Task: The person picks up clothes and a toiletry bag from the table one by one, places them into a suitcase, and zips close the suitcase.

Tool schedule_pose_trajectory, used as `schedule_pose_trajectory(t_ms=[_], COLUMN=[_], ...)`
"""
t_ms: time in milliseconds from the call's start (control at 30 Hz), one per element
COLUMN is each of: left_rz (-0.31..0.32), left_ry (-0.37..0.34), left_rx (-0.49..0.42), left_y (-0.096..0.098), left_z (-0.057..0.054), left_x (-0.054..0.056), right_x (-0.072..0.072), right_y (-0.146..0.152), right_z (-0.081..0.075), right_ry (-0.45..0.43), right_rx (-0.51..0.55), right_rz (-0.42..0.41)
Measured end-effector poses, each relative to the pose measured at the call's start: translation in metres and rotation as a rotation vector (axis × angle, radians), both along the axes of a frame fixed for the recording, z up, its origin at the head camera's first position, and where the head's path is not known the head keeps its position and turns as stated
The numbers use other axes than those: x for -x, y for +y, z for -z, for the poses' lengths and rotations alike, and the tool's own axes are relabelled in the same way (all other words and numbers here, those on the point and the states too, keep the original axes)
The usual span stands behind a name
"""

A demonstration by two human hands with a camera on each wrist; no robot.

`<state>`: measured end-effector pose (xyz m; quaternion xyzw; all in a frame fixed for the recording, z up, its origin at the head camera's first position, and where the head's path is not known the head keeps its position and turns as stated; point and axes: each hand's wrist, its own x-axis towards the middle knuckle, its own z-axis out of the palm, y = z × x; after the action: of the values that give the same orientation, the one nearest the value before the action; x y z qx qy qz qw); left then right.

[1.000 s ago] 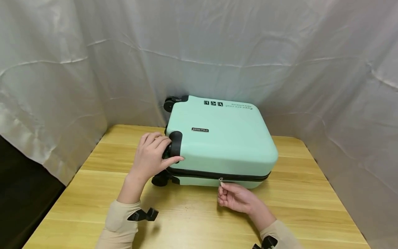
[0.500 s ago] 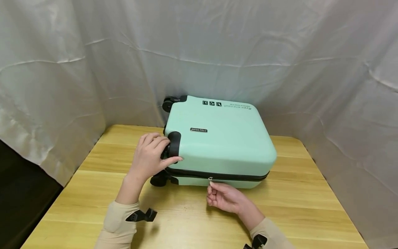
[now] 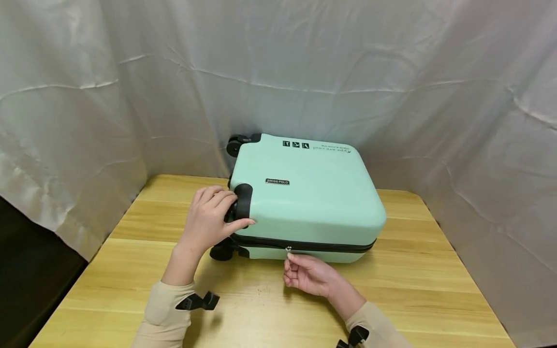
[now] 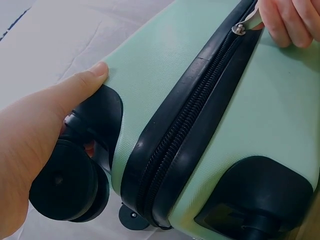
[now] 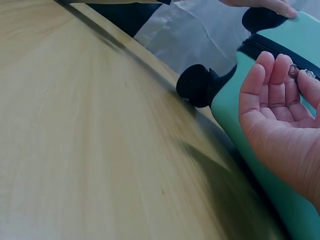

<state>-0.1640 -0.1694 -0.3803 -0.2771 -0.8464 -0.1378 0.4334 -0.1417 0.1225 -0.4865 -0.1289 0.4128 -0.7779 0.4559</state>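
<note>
A mint-green hard-shell suitcase [image 3: 313,188] lies flat on the wooden table, its wheels toward the left. My left hand [image 3: 210,217] grips the upper front wheel [image 4: 67,180] at the near left corner, thumb along the shell's side. A black zipper [image 4: 187,110] runs around the case's near side. My right hand [image 3: 310,275] pinches the metal zipper pull [image 3: 288,250] between thumb and curled fingers, left of the middle of that side. In the left wrist view the slider [image 4: 238,29] sits on the zipper track, and the teeth between it and the wheel end show as two rows.
The table [image 3: 435,270] extends in front of the case and to both sides. Grey curtains [image 3: 304,58] hang behind it and on both sides. Another wheel [image 3: 222,250] sticks out low at the near left corner, close to the tabletop.
My right hand has slid left along the suitcase's near side, drawing the zipper pull with it toward the wheels. My left hand keeps its grip at the corner wheel.
</note>
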Motion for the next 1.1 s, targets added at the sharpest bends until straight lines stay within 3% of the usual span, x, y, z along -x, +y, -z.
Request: schedule_pose_trajectory(t_ms=[233,733,1000,1100], left_rz=[0.015,-0.004,-0.019,-0.030], left_ry=[0.034,0.005,-0.054,-0.071], left_rx=[-0.012,-0.012,-0.016,-0.026], left_y=[0.000,0.003,0.001,-0.003], left_z=[0.002,0.003,0.001,-0.001], left_x=[0.002,0.001,-0.001,-0.002], right_x=[0.000,-0.001,-0.002,-0.003], right_y=[-0.009,-0.028,-0.027,-0.026], right_z=[-0.001,-0.006,-0.006,-0.005], right_ry=[-0.018,-0.034,-0.014,0.042], right_rx=[-0.009,-0.055,-0.093,-0.151], right_rz=[0.019,0.020,0.057,0.074])
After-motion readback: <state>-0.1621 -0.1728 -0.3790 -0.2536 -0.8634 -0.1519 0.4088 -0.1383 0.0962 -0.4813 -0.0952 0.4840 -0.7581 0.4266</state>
